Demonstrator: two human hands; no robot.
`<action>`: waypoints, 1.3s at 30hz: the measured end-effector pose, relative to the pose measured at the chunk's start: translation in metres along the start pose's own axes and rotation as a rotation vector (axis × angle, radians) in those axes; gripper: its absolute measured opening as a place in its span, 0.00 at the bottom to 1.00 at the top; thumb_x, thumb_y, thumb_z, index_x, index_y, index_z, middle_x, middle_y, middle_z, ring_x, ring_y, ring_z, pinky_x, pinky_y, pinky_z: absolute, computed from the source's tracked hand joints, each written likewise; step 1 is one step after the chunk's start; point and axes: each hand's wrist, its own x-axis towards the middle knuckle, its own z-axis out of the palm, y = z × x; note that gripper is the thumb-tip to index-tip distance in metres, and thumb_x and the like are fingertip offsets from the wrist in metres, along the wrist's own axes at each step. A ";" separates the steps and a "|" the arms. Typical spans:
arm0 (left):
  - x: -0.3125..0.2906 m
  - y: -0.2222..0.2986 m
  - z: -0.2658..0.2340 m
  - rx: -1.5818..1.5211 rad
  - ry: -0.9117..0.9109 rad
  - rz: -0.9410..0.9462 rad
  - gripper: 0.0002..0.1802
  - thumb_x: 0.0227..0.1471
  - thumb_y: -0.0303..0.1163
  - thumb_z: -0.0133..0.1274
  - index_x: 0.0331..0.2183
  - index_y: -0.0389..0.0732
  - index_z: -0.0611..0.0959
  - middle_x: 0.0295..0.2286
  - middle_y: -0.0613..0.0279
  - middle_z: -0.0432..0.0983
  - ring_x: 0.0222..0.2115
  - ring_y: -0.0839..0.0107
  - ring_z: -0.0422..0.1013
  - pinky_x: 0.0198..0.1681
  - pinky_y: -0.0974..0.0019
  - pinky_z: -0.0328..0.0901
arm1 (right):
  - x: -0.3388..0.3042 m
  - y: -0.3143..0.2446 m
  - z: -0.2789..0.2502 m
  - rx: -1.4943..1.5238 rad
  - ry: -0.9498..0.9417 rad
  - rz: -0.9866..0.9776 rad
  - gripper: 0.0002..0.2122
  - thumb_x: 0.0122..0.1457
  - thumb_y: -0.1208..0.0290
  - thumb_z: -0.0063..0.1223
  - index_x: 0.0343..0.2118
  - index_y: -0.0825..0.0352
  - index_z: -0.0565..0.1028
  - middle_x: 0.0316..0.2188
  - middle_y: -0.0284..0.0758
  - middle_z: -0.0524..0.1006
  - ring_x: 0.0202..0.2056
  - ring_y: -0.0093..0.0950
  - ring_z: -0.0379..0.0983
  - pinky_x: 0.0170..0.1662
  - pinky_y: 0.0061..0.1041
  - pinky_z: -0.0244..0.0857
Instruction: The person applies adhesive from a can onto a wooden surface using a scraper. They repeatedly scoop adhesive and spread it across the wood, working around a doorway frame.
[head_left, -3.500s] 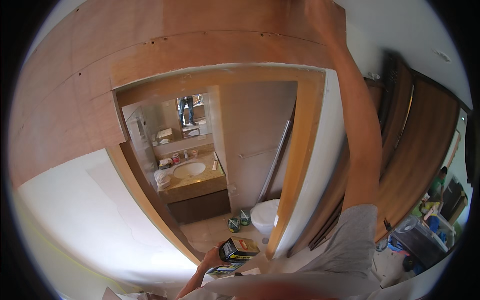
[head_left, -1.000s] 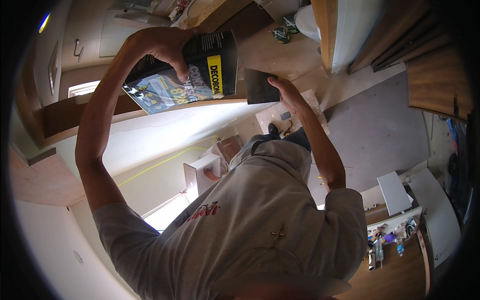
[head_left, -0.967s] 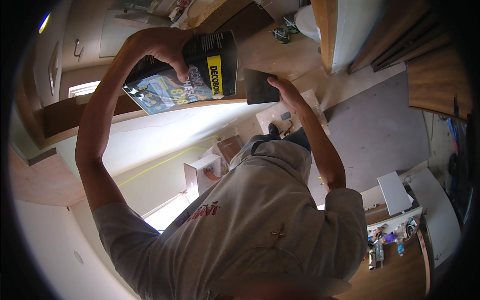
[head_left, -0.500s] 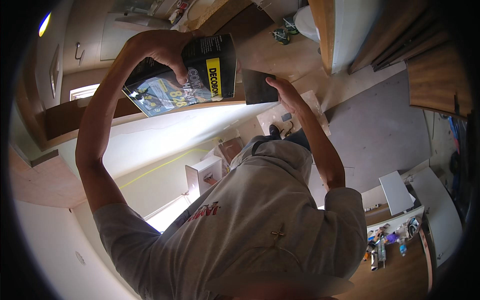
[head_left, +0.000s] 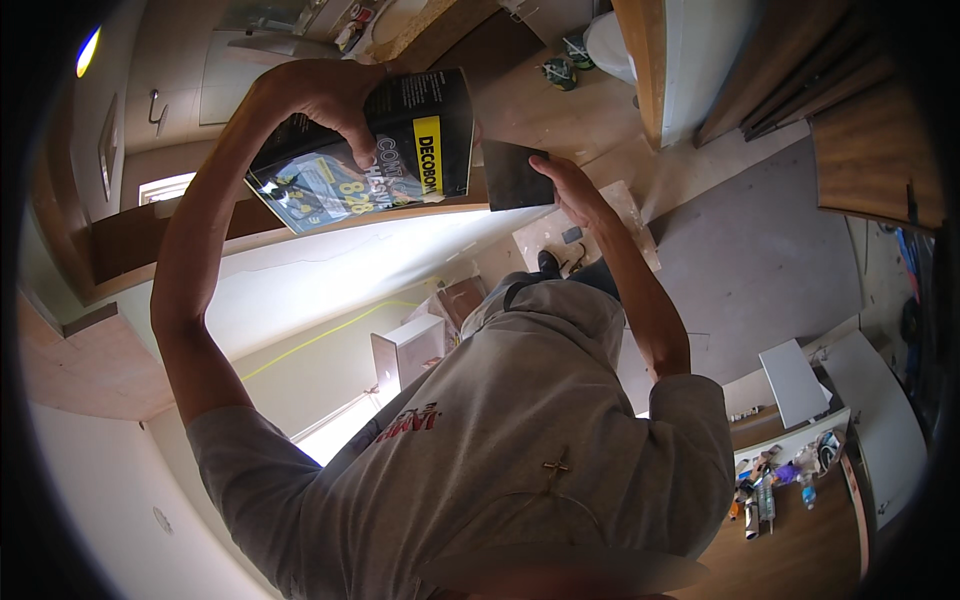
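Head view: left hand (head_left: pixel 335 100) grips rectangular black tin (head_left: pixel 440 105), thumb splayed, fingers hidden; right hand (head_left: pixel 577 190) pinches thin dark plate (head_left: pixel 515 178). Seemingly tin-and-plate handling; next move needs steady tin.

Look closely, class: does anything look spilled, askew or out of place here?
The black tin in the left hand looks tipped rather than upright, though no spill shows; at lower right, small items lie jumbled on a brown wooden surface.

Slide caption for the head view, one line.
Left hand grips a black boxy container; right hand holds a dark flat piece.
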 end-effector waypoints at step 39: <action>-0.013 -0.028 0.021 -0.060 0.045 0.021 0.74 0.17 0.35 0.79 0.69 0.45 0.60 0.40 0.49 0.85 0.38 0.55 0.83 0.48 0.55 0.76 | 0.000 -0.002 0.007 0.069 -0.056 0.000 0.23 0.66 0.55 0.61 0.57 0.66 0.75 0.47 0.26 0.77 0.45 0.15 0.69 0.51 0.21 0.61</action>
